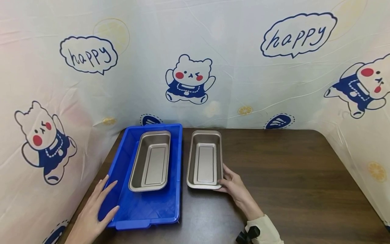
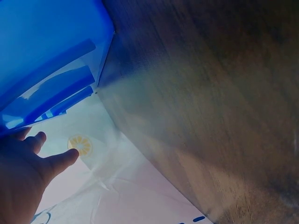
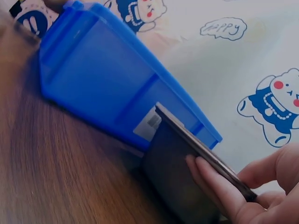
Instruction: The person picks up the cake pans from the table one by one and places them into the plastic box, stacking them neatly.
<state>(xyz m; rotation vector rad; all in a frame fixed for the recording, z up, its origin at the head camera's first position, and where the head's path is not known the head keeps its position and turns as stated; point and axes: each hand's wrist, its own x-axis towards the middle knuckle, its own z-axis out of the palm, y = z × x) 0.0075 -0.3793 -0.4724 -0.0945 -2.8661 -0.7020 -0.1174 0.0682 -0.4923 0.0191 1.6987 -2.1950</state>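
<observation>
A blue plastic tray (image 1: 146,210) lies on the left part of the table, with one metallic loaf pan (image 1: 156,164) inside it. My left hand (image 1: 94,210) is at the tray's left side near the front corner, fingers spread and fairly straight by the rim. To the right of the tray is a second loaf pan (image 1: 205,162) of the same shape. My right hand (image 1: 236,191) grips this pan at its near right corner, thumb over the rim and fingers along the outer wall. The right wrist view shows the pinched rim of the held pan (image 3: 177,172) from the side.
The dark wooden table (image 1: 289,176) stretches to the right of the pans. A printed cloth (image 1: 237,78) with bears and "happy" bubbles hangs behind and beside the table. A white label (image 3: 148,123) is on the tray's outer wall.
</observation>
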